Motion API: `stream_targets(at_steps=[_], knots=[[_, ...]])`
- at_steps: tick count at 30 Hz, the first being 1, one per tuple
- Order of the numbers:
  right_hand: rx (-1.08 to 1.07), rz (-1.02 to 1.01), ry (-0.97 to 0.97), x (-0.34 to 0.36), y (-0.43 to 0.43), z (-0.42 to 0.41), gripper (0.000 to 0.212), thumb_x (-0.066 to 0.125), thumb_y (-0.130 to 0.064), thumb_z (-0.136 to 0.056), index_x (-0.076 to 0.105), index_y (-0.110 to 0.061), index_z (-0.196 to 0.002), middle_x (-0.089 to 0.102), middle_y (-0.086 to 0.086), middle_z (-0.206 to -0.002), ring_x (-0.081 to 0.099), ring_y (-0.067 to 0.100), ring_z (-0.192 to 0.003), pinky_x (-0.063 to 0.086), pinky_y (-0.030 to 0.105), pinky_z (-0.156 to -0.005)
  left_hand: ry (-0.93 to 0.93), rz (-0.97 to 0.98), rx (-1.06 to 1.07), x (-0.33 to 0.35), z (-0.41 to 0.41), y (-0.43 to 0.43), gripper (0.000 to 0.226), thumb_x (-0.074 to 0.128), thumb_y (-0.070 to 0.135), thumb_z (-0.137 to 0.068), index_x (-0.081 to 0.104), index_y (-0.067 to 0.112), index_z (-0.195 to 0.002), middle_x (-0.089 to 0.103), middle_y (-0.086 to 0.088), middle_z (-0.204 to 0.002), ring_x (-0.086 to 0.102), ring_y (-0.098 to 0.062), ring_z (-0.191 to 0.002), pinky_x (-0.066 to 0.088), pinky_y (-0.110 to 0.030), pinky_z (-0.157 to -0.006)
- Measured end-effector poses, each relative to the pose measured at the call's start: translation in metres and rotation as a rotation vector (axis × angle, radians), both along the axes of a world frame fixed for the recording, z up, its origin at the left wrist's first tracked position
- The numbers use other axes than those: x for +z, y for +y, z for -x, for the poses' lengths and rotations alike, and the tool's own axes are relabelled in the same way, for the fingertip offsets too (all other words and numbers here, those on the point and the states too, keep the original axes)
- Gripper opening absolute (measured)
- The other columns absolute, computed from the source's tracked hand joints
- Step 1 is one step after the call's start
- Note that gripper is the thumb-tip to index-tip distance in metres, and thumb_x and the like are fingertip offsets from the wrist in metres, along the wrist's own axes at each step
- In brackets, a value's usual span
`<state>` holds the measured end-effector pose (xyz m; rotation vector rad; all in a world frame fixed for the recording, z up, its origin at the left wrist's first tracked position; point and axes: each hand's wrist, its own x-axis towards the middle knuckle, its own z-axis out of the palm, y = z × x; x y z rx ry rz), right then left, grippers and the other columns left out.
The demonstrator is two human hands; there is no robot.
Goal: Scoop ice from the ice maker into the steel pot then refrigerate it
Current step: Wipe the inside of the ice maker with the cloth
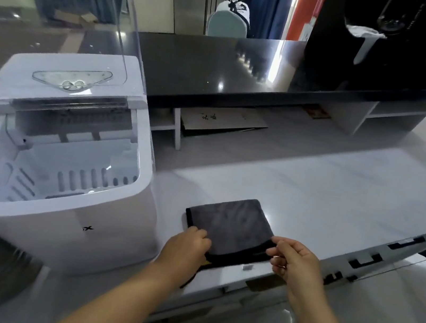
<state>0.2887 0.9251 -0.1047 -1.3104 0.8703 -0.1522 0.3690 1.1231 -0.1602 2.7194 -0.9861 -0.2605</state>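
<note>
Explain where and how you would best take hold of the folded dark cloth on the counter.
Probably pinch the near folded edge of the dark cloth from the counter's front side. It lies flat, so only its edges give a grip, and both hands' fingers already meet there.

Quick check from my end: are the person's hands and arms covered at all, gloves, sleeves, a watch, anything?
No. The left hand and the right hand are bare, without gloves. Both forearms are uncovered as far as the frame shows; no sleeve, watch or bracelet is visible. Rings cannot be ruled out at this sharpness.

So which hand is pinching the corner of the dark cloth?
The right hand pinches the dark cloth at its near right corner; the left hand grips its left edge.
</note>
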Motion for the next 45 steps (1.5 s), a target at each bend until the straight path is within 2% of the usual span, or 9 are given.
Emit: stream_targets(at_steps=[10, 17, 26, 27, 28, 32, 36, 40, 45], knots=[[0.130, -0.001, 0.179, -0.014, 0.002, -0.001, 0.008, 0.060, -0.005, -0.089, 0.065, 0.001, -0.087, 0.066, 0.015, -0.071, 0.059, 0.019, -0.058, 0.050, 0.023, -0.047, 0.370, 0.549, 0.444, 0.044, -0.009, -0.019, 0.018, 0.050, 0.022, -0.095, 0.052, 0.024, -0.077, 0.054, 0.007, -0.070, 0.049, -0.010, -0.065, 0.036, -0.025, -0.057], [0.091, -0.127, 0.030, 0.006, 0.024, -0.024, 0.030, 0.054, -0.037, -0.094, 0.063, -0.009, -0.099, 0.069, 0.010, -0.098, 0.065, 0.023, -0.095, 0.055, 0.037, -0.087, 0.519, 0.766, 0.416, 0.082, -0.003, -0.050, 0.018, 0.052, 0.020, -0.094, 0.055, 0.022, -0.077, 0.052, 0.005, -0.069, 0.044, -0.011, -0.063, 0.037, -0.025, -0.059], [-0.027, 0.067, -0.031, 0.033, 0.015, -0.016, 0.016, 0.063, -0.010, -0.087, 0.064, 0.003, -0.097, 0.066, 0.019, -0.084, 0.063, 0.033, -0.082, 0.051, 0.042, -0.075, 0.728, 0.951, 0.433, 0.113, 0.006, -0.055, 0.019, 0.045, 0.021, -0.099, 0.050, 0.017, -0.080, 0.036, 0.006, -0.054, 0.031, -0.007, -0.046, 0.029, -0.021, -0.049], [-0.029, 0.103, -0.023, 0.031, 0.011, -0.013, 0.023, 0.062, -0.005, -0.085, 0.058, 0.011, -0.101, 0.054, 0.032, -0.109, 0.056, 0.043, -0.103, 0.049, 0.043, -0.068, 0.710, 0.974, 0.452, 0.117, 0.002, -0.053, 0.020, 0.044, 0.023, -0.099, 0.049, 0.018, -0.081, 0.036, 0.004, -0.056, 0.031, -0.009, -0.049, 0.029, -0.023, -0.051], [-0.026, 0.143, -0.008, 0.033, 0.009, -0.008, 0.023, 0.060, -0.002, -0.083, 0.055, 0.014, -0.100, 0.041, -0.001, -0.080, 0.036, 0.013, -0.075, 0.044, 0.039, -0.061, 0.700, 0.998, 0.462, 0.122, 0.000, -0.051, 0.020, 0.043, 0.026, -0.100, 0.049, 0.018, -0.083, 0.037, 0.002, -0.058, 0.032, -0.011, -0.052, 0.030, -0.026, -0.053], [-0.038, 0.269, 0.078, 0.032, -0.005, 0.006, 0.021, 0.060, -0.001, -0.078, 0.041, -0.010, -0.071, 0.035, 0.005, -0.065, 0.032, 0.019, -0.054, 0.024, 0.029, -0.054, 0.713, 1.111, 0.473, 0.149, -0.007, -0.050, 0.020, 0.042, 0.032, -0.100, 0.053, 0.020, -0.088, 0.049, -0.005, -0.074, 0.046, -0.022, -0.068, 0.043, -0.036, -0.065], [0.054, 0.300, 0.160, 0.034, -0.013, 0.010, 0.065, 0.072, -0.027, -0.082, 0.039, -0.014, -0.137, 0.048, 0.014, -0.132, 0.050, 0.030, -0.118, 0.044, 0.037, -0.086, 0.713, 1.153, 0.410, 0.178, -0.010, -0.056, 0.020, 0.041, 0.029, -0.101, 0.052, 0.019, -0.088, 0.050, -0.001, -0.072, 0.049, -0.014, -0.063, 0.046, -0.027, -0.058], [0.231, 0.527, 0.225, 0.034, -0.023, 0.009, 0.030, 0.069, -0.030, -0.083, 0.067, -0.001, -0.092, 0.069, 0.019, -0.099, 0.061, 0.024, -0.078, 0.046, 0.032, -0.067, 0.723, 1.187, 0.353, 0.204, -0.013, -0.058, 0.019, 0.041, 0.027, -0.101, 0.052, 0.017, -0.087, 0.047, 0.001, -0.067, 0.045, -0.012, -0.057, 0.043, -0.025, -0.054], [0.250, 0.803, 0.250, 0.058, -0.048, 0.009, 0.034, 0.057, -0.026, -0.089, 0.047, -0.023, -0.057, 0.050, 0.001, -0.058, 0.050, 0.021, -0.065, 0.027, 0.029, -0.052, 0.655, 1.250, 0.287, 0.238, -0.019, -0.050, 0.017, 0.044, 0.024, -0.100, 0.054, 0.019, -0.087, 0.048, 0.003, -0.063, 0.045, -0.009, -0.053, 0.043, -0.025, -0.052]])
